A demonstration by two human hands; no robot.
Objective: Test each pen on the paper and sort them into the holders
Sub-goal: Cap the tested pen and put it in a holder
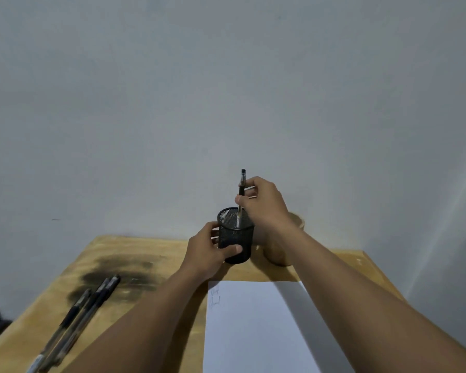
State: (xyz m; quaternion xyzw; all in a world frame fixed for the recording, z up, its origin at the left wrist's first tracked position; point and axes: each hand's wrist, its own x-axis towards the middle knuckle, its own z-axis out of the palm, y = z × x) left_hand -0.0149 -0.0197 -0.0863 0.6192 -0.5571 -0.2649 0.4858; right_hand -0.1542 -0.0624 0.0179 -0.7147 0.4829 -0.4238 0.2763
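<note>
Sorting step: right hand (264, 203) pinches pen (241, 195), tip inside mesh holder (236, 238) gripped by left hand (209, 251). Next: let go, fetch untested pens (84, 310), near left.

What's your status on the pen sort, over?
Left hand grips mesh holder. Right hand pinches pen upright, tip inside holder. More pens lie on table, left. Nothing in the way.
</note>
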